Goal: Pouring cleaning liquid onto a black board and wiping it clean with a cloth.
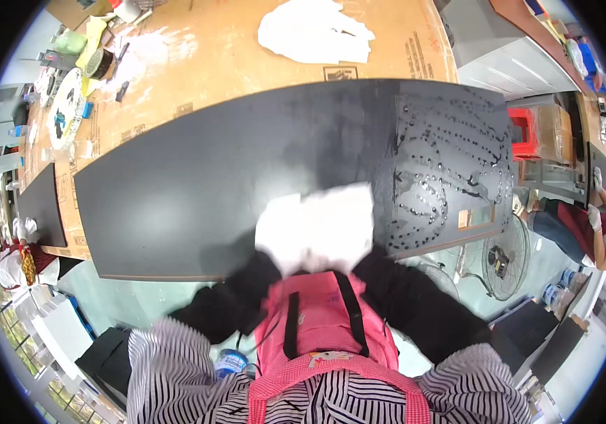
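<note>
Across the table in front of me lies a large dark grey panel (211,177). Its right part is covered in water beads and streaks, while the left and middle look smooth. A rectangular cutout (476,217) pierces its lower right corner. At the near edge, my left hand (279,237) and my right hand (345,240) are close together over the panel, just left of the wet part. Both seem closed on a white cloth (337,205). Motion blur and glare merge cloth and hands, hiding the fingers. Black sleeves cover both forearms.
Beyond the panel, a crumpled white cloth (313,32) rests on the cardboard-covered table (225,42). A round tray (67,109) and tools sit far left. A red crate (523,133) and a standing fan (504,258) are at right. People work at either side.
</note>
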Available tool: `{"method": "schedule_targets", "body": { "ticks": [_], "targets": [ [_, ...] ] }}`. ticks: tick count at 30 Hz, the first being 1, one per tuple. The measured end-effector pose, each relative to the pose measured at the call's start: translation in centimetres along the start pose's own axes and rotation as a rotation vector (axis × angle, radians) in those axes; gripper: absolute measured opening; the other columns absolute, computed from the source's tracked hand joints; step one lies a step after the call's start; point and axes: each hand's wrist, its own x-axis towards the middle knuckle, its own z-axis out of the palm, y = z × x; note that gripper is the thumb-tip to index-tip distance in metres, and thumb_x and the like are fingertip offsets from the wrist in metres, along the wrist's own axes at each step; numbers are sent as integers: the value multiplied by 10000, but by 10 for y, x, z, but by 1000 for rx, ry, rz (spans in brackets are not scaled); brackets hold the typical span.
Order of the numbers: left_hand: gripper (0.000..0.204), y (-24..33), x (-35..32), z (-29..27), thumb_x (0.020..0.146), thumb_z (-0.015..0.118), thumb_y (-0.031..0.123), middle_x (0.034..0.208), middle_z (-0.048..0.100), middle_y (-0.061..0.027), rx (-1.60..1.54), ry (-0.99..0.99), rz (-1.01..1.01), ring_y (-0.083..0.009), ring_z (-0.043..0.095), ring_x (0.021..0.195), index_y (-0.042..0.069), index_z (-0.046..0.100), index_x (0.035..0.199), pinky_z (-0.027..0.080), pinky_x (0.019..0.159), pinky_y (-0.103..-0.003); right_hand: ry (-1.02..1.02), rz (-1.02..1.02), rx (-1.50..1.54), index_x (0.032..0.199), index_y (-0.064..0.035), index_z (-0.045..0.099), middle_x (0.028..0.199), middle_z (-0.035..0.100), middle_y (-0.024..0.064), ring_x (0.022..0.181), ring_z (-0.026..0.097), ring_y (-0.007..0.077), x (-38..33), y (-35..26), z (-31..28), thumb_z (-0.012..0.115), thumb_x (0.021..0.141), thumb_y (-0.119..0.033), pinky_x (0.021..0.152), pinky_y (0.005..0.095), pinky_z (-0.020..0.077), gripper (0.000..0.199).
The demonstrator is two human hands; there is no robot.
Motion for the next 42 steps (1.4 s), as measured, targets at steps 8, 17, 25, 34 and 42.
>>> {"method": "schedule_targets", "body": {
  "ticks": [8, 17, 25, 34, 42],
  "targets": [
    [366, -22, 137, -70, 949, 575, 387, 1077, 754, -167, 536, 458, 556, -397, 703, 1027, 92, 743, 1084, 549, 918, -467, -551, -260, -1259, 798, -127, 720, 701, 679, 121, 675, 667, 313, 164, 37, 40, 679, 776, -401, 720, 490, 501, 277],
    [370, 42, 110, -21, 811, 731, 411, 951, 741, -165, 717, 42, 365, -386, 716, 889, 81, 752, 977, 577, 816, -462, -71, -246, -1172, 910, -135, 722, 876, 714, 120, 879, 704, 321, 92, 84, -27, 743, 677, -508, 796, 465, 527, 440],
    [252, -1, 52, -56, 801, 685, 302, 922, 724, -161, 663, 66, 201, -379, 703, 885, 94, 719, 939, 567, 815, -446, -867, -33, -1410, 957, -96, 737, 880, 730, 143, 829, 713, 343, 101, -10, 42, 684, 792, -434, 782, 500, 543, 380],
    [380, -5, 182, -120, 940, 598, 414, 1023, 759, -152, 557, 426, 210, -374, 720, 989, 110, 740, 1119, 560, 885, -473, -98, -379, -1209, 886, -119, 738, 851, 722, 127, 744, 688, 307, 220, 43, 80, 720, 798, -490, 727, 448, 546, 381],
    [428, -64, -8, -63, 818, 714, 339, 1117, 718, -144, 632, 128, 255, -364, 689, 1046, 97, 711, 1171, 549, 920, -465, -887, -284, -1215, 1044, -47, 722, 944, 718, 188, 936, 696, 375, 60, -8, 66, 675, 830, -481, 843, 509, 535, 486]
  ]
}}
